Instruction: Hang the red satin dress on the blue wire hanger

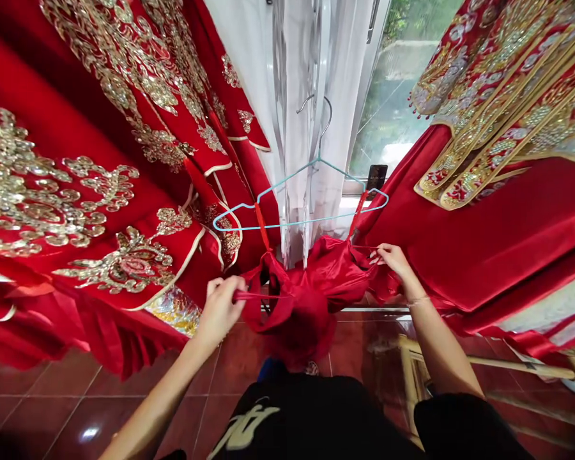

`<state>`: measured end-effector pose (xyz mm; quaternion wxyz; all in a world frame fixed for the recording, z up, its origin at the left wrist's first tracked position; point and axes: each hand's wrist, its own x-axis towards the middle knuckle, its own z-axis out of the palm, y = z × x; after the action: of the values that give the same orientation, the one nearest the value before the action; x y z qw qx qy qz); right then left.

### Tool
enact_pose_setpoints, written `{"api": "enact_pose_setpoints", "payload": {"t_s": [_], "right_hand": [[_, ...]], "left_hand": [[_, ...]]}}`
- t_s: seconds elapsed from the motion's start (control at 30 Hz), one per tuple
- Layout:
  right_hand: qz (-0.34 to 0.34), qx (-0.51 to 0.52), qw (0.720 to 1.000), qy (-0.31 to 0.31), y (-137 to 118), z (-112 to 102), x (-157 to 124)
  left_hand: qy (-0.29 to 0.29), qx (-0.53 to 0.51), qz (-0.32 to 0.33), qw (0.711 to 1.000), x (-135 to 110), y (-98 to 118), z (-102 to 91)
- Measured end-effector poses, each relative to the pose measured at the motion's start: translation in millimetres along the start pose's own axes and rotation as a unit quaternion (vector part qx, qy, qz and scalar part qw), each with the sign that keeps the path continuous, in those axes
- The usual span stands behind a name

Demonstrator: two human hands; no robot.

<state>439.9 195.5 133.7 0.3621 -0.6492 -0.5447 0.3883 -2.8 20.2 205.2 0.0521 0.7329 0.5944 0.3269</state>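
Two heavy red robes embroidered in gold fill the frame: one robe [76,191] hangs across the upper left, the other [503,160] across the right. Between them, a sheer white curtain [297,128] covers part of a window [397,96], and glossy reddish-brown floor tiles [76,409] run along the bottom. A pale wooden chair frame [412,377] stands at lower right. At centre, a red satin garment [301,300] hangs in front of the curtain from a light blue wire hanger [301,220] by two narrow red straps [262,225]. The left hand [220,310] is closed, pinching a thin red strap of the garment, while the right hand [395,262] grasps its upper edge between fingers and thumb, pulling it open
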Motion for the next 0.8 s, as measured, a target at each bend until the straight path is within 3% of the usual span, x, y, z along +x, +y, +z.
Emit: {"api": "enact_pose_setpoints", "payload": {"t_s": [0.1, 0.17, 0.23, 0.33, 0.4, 0.47, 0.53, 0.6, 0.8], "right_hand": [[-0.010, 0.191, 0.980, -0.057, -6.9, -11.4, -15.7], [-0.021, 0.344, 0.935, -0.086, -15.6, -14.0, -28.8], [-0.054, 0.432, 0.897, -0.081, -26.6, -14.7, -42.2], [-0.134, 0.454, 0.879, -0.050, -42.8, -15.3, -57.6], [-0.179, 0.430, 0.885, -0.014, -50.3, -15.6, -61.1], [-0.213, 0.407, 0.887, 0.053, -54.8, -15.7, -57.6], [-0.244, 0.403, 0.873, 0.128, -58.3, -16.4, -48.0], [-0.271, 0.405, 0.856, 0.172, -63.6, -18.2, -34.8], [-0.309, 0.373, 0.863, 0.141, -92.2, -24.6, 1.4]], "left_hand": [[0.198, -0.006, -0.060, 0.978, 7.2, -6.8, -2.9], [0.283, -0.046, -0.116, 0.951, 12.9, -6.5, -7.0], [0.287, -0.129, -0.191, 0.930, 17.1, -5.3, -13.1], [0.224, -0.260, -0.271, 0.899, 23.7, -9.0, -21.7], [0.249, -0.313, -0.265, 0.878, 32.5, -15.7, -24.4], [0.316, -0.344, -0.234, 0.853, 46.6, -23.3, -24.1], [0.374, -0.358, -0.200, 0.832, 64.9, -28.5, -22.8], [0.389, -0.364, -0.166, 0.830, 85.7, -30.0, -22.5], [0.372, -0.363, -0.079, 0.851, 144.5, -22.5, -27.1]]}}
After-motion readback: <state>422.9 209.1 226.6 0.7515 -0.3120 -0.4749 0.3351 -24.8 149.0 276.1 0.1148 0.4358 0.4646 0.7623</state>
